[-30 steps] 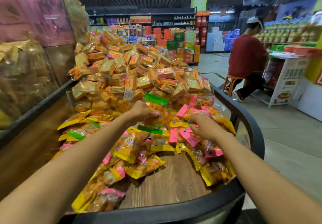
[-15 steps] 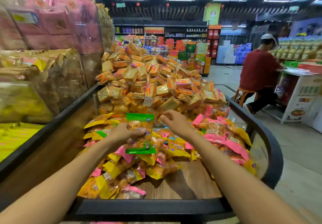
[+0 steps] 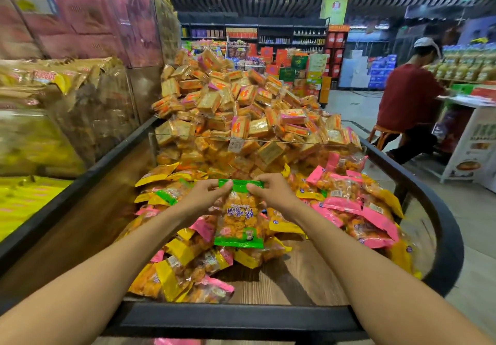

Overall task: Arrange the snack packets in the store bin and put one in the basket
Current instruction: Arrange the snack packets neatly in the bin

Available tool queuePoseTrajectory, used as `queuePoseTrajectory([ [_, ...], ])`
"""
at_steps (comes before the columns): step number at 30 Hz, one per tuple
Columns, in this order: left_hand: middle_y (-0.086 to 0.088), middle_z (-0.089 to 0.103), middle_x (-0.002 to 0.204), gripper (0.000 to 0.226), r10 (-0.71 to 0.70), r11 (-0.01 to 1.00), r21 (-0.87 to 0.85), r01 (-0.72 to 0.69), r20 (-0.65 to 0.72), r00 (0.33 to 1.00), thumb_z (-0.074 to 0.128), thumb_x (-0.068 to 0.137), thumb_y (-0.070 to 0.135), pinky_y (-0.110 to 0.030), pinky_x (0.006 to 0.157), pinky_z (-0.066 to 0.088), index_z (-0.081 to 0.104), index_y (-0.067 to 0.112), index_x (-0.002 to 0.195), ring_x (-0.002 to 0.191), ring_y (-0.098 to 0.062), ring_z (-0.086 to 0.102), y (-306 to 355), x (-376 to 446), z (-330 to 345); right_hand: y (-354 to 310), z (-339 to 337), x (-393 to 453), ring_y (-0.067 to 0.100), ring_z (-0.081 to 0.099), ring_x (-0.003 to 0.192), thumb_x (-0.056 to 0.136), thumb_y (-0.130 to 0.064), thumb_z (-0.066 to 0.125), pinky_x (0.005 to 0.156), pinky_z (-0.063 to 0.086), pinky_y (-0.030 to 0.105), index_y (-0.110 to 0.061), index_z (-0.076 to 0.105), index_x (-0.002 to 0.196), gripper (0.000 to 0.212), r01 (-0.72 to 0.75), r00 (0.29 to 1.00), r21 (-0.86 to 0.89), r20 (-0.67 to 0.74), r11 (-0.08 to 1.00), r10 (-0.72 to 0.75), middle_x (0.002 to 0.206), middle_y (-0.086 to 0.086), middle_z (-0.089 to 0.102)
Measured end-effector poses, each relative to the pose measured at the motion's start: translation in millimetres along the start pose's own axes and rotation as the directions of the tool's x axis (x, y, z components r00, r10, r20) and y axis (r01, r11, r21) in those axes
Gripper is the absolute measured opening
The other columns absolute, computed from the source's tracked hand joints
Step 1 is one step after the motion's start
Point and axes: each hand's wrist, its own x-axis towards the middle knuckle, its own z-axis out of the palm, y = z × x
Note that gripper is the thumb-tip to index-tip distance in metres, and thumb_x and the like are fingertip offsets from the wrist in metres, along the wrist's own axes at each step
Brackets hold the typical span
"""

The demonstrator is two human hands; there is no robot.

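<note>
The left hand [image 3: 204, 197] and right hand [image 3: 271, 193] each pinch one top corner of a green packet [image 3: 239, 217], thumb and fingers closed on its green top seal. So both grips are closed on the same packet, the left at its upper left corner and the right at its upper right. The packet hangs upright between the hands, its clear middle showing orange snack pieces and blue print, its green bottom seal lowest. It is raised above the pile and partly covers the packets behind it.

Below and around lies the pile [image 3: 188, 261] of loose packets with yellow, pink and green ends, heaped in the bin [image 3: 241, 318]. Pink packets [image 3: 351, 205] gather mostly to the right of the hands, yellow ones [image 3: 158, 175] to the left and near front. A bare patch of the bin's wooden floor [image 3: 292, 277] shows in front, between the forearms. The bin has a dark rim, curved on the right side.

Behind a clear divider [image 3: 257, 143] across the bin rises a tall heap of orange and gold packs [image 3: 236, 103]. To the left stand stacked bagged goods [image 3: 80, 22] in pink and brown. Far right, a person in a red shirt [image 3: 408, 97] sits on a stool at a counter, well apart from the bin.
</note>
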Motion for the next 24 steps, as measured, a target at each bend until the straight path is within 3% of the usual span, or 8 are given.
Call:
queuePoseTrajectory([
  [4,-0.011,0.052,0.071,0.024,-0.013,1.000,-0.013,0.012,-0.057,0.998,0.058,0.093,0.026,-0.022,0.048,0.048,0.061,0.006,0.079,0.059,-0.017,0.049,-6.7,3.0,-4.0,-3.8,1.4,-1.2,0.015,0.056,0.058,0.097,-0.019,0.055,0.053,0.051,0.031,-0.015,0.061,0.077,0.021,-0.030,0.998,0.056,0.055,0.998,0.027,0.074,0.003,0.056],
  [7,-0.013,0.058,0.077,0.023,-0.017,0.999,-0.034,0.016,-0.045,0.999,0.059,0.092,0.026,-0.025,0.056,0.052,0.065,0.007,0.082,0.066,-0.021,0.056,-5.6,5.5,-5.2,-3.1,0.2,0.7,0.013,0.058,0.060,0.097,-0.018,0.055,0.049,0.049,0.026,-0.009,0.065,0.091,0.015,-0.020,0.999,0.081,0.034,0.997,0.017,0.080,0.002,0.059],
  [9,-0.011,0.064,0.080,0.029,-0.020,0.999,-0.036,0.018,-0.031,0.999,0.059,0.092,0.031,-0.028,0.062,0.053,0.066,0.003,0.088,0.069,-0.021,0.060,-4.1,6.2,-6.0,-1.7,-1.1,2.6,0.017,0.060,0.063,0.096,-0.017,0.056,0.050,0.050,0.028,-0.006,0.069,0.097,0.017,-0.020,1.000,0.091,0.019,0.996,0.018,0.080,0.007,0.063],
  [12,-0.012,0.060,0.081,0.047,-0.004,0.999,-0.047,0.001,-0.061,0.998,0.058,0.092,0.036,-0.026,0.054,0.054,0.064,-0.011,0.096,0.055,-0.016,0.056,-2.3,6.7,-7.4,-0.3,-3.3,3.9,0.023,0.061,0.071,0.096,-0.017,0.057,0.057,0.055,0.034,-0.002,0.070,0.105,0.022,-0.024,1.000,0.100,0.010,0.995,0.023,0.086,0.015,0.067],
  [16,-0.017,0.062,0.089,0.040,0.028,0.999,-0.034,-0.032,-0.105,0.994,0.058,0.092,0.030,-0.029,0.054,0.053,0.062,-0.007,0.078,0.042,-0.008,0.053,-2.6,7.4,-8.2,-2.0,-3.4,2.3,0.022,0.060,0.072,0.096,-0.018,0.055,0.058,0.056,0.033,-0.002,0.069,0.111,0.025,-0.014,0.999,0.114,0.033,0.993,0.010,0.087,0.013,0.066],
  [19,-0.017,0.065,0.089,0.045,0.038,0.998,-0.038,-0.044,-0.138,0.990,0.058,0.092,0.030,-0.027,0.053,0.051,0.063,-0.015,0.095,0.042,-0.009,0.052,-2.3,7.6,-8.3,-6.8,-3.4,-0.3,0.019,0.058,0.070,0.097,-0.018,0.053,0.062,0.057,0.033,0.001,0.067,0.112,0.027,-0.018,0.998,0.141,0.057,0.990,0.010,0.087,0.010,0.064],
  [22,-0.010,0.062,0.076,0.039,0.058,0.997,-0.044,-0.066,-0.170,0.984,0.058,0.092,0.030,-0.024,0.050,0.048,0.060,-0.002,0.070,0.043,-0.009,0.050,-0.7,7.0,-10.0,-14.3,-8.9,-6.7,0.017,0.062,0.082,0.098,-0.028,0.052,0.075,0.056,0.034,-0.006,0.065,0.113,0.030,-0.071,0.986,0.226,0.162,0.971,0.034,0.114,0.009,0.061],
  [24,-0.008,0.056,0.071,0.037,0.068,0.992,-0.090,-0.089,-0.212,0.975,0.057,0.093,0.031,-0.021,0.047,0.047,0.052,0.004,0.068,0.046,-0.011,0.050,2.3,8.2,-15.0,-11.8,-11.6,-6.8,0.022,0.055,0.111,0.092,-0.038,0.057,0.086,0.053,0.035,-0.011,0.043,0.140,0.057,-0.167,0.943,0.154,0.312,0.974,0.113,0.140,0.007,0.047],
])
